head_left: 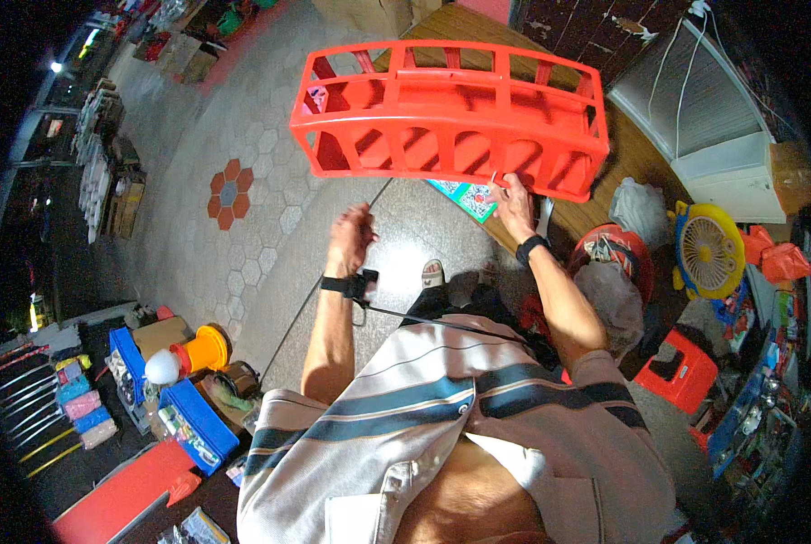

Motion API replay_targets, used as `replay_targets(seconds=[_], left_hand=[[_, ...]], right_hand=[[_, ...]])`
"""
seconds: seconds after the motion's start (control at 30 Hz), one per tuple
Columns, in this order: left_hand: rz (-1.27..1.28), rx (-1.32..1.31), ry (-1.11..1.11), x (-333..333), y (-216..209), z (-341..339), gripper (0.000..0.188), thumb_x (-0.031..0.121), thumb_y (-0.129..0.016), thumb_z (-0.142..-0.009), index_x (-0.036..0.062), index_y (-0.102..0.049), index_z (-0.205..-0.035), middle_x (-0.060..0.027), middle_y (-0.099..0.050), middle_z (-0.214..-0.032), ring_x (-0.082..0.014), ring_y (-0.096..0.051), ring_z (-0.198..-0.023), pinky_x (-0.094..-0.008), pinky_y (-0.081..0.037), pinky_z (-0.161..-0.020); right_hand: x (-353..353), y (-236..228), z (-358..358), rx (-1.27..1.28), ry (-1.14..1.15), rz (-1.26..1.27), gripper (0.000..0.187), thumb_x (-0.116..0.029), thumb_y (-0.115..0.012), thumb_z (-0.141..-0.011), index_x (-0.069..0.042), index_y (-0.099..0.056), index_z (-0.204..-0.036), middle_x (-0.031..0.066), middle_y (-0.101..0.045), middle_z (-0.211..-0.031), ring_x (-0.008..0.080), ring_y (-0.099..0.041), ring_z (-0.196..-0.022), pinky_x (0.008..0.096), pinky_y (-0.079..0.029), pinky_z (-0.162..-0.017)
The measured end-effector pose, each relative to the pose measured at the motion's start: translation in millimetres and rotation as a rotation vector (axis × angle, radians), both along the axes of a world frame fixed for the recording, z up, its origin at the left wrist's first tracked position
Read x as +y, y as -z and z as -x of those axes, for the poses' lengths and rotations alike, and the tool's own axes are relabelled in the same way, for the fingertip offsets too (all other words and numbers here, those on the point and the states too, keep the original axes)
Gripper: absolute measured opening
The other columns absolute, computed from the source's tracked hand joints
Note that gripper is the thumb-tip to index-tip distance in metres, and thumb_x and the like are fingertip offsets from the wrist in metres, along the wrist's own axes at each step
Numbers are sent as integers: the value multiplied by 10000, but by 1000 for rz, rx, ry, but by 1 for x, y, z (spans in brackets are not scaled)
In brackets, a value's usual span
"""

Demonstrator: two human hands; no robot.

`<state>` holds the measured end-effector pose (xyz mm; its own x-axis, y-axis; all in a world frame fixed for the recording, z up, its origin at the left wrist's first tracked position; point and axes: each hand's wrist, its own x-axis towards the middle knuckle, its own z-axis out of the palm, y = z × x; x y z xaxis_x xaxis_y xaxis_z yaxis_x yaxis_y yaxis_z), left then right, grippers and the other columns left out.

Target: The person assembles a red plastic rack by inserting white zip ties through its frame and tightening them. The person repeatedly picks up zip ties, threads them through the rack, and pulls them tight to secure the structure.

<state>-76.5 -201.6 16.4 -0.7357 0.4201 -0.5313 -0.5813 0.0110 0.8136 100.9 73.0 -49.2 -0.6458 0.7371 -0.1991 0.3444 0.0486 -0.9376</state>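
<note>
A long red plastic rack (pixel 464 118), with open slots along its top and arched openings along its near side, stretches across the upper middle above the wooden tabletop. My right hand (pixel 514 207) grips its lower near edge toward the right end. To the left of that, my left hand (pixel 351 238) hangs over the floor, apart from the rack. Its fingers are curled in, and their inner side is hidden. Dark bands circle both wrists, and the left one carries a small device. Below the rack, a blue and green printed card (pixel 469 197) lies at the table's edge.
The wooden table (pixel 641 168) runs beneath the rack to the right. Beside it are a red tub (pixel 636 249), a yellow fan (pixel 709 251) and a red stool (pixel 677 372). Blue bins (pixel 197 424) and goods crowd the lower left. Hexagonal tiles (pixel 269 181) cover the floor at left.
</note>
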Motion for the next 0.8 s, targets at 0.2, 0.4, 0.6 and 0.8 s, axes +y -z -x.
replay_targets(seconds=[0.2,0.4,0.6,0.8], left_hand=[[-34,405,-149,-16,-43,118,398,388,-648,-899,92,-537,-1140,-37,-571,-998,-184,-579,-874,-388,-493,-746],[52,477,98,14,-68,170,809,614,-574,-877,34,-409,-1415,-141,-514,-1357,-292,-488,-1234,-450,-376,-1004],[113,421,200,19,-80,167,623,587,-606,-863,18,-622,-1116,-70,-636,-1054,-194,-575,-1033,-384,-413,-944],[-59,381,275,-6,-63,132,385,453,-557,-951,93,-680,-1014,-5,-655,-929,-117,-591,-861,-333,-468,-827]], right_hand=[[-41,0,-23,95,150,135,326,-194,-557,-969,-30,-468,-1237,132,-670,-994,129,-600,-610,275,-462,-488],[-18,0,-13,190,371,704,436,-394,-471,-1007,-61,-447,-1288,174,-612,-1205,239,-688,-872,281,-527,-597],[7,8,3,286,481,818,337,-270,-495,-995,-55,-458,-1252,193,-613,-1178,293,-662,-976,350,-554,-742],[54,15,6,297,523,769,248,-182,-547,-952,-60,-483,-1159,146,-615,-1110,292,-656,-953,385,-547,-779]])
